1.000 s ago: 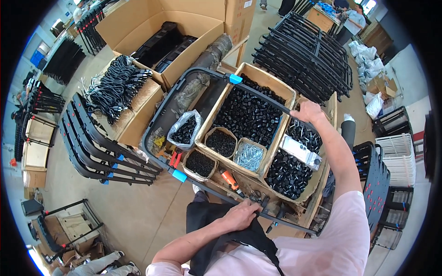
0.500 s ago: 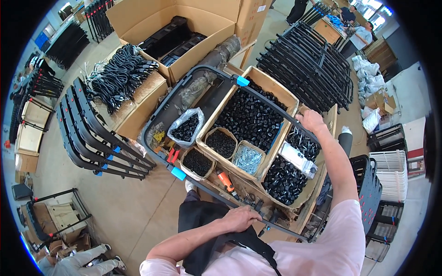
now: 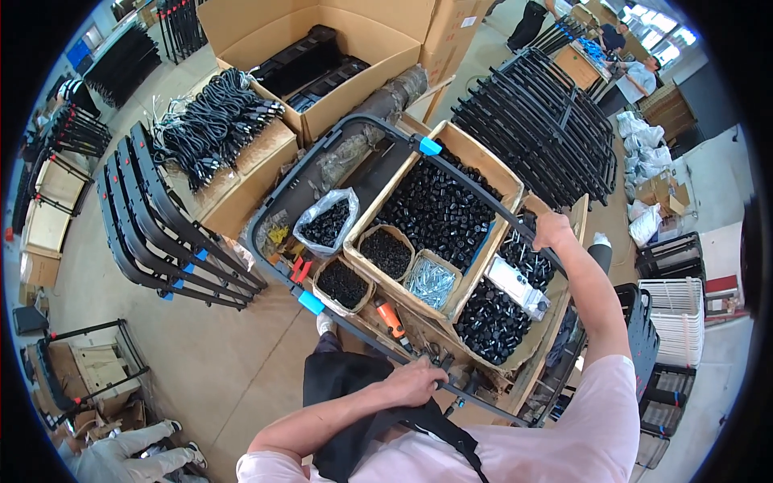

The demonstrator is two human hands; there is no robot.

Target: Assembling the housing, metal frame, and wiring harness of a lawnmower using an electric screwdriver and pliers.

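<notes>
A black tubular metal frame with a curved far-left end lies over the bins of parts. My left hand is closed around its near rail, close to my waist. Further out, my right hand grips the opposite rail with the arm stretched forward. One blue clip sits on the near rail and another blue clip on the far rail. Beneath the frame stands a cardboard bin of black plastic caps. An orange-handled tool lies near my left hand.
Silver screws and small black screws fill boxes inside the bin. More black caps lie at right under a white packet. Stacked black frames stand beyond; curved black frames and bundled cables are at left.
My right hand has shifted slightly toward me along the far rail. My left hand keeps its hold on the near rail, and the whole view has turned a little.
</notes>
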